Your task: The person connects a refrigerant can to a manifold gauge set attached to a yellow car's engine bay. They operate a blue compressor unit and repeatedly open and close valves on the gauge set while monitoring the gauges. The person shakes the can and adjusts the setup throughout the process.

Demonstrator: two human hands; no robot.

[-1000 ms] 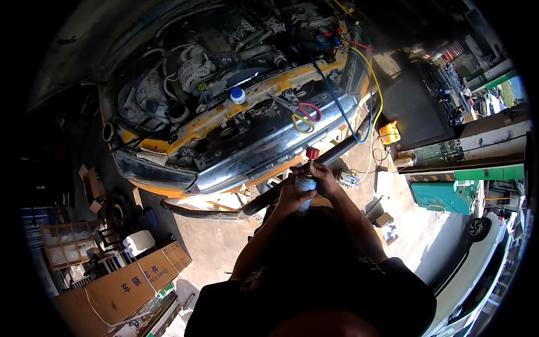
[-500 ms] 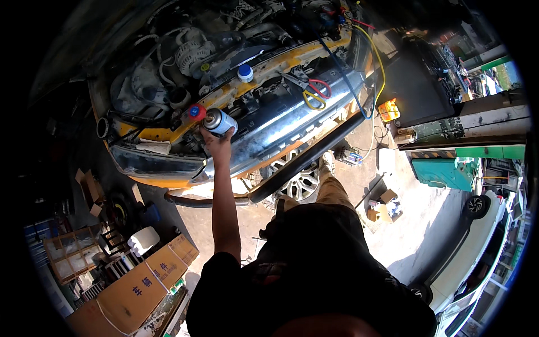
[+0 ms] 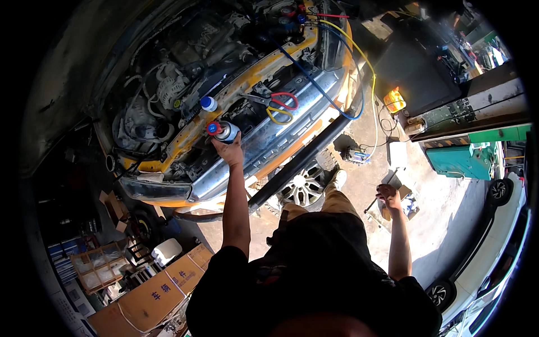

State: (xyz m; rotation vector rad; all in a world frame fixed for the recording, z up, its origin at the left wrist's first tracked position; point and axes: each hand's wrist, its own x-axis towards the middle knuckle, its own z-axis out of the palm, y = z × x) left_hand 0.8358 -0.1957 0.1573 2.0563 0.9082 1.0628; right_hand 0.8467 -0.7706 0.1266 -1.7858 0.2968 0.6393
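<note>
A white car [image 3: 477, 255] stands on the right, near a green box [image 3: 463, 162]. On the lower left, a long brown box [image 3: 140, 309] lies near a white jug [image 3: 167, 252].

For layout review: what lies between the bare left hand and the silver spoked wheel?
Head view, from left hand to wheel: silver panel, orange strip, black tubular bar.

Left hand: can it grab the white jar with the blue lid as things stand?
Probably not without letting go first: the left hand is gripping a red-topped can. Otherwise the jar looks close, just beyond the can, with nothing seeming to cover it.
</note>
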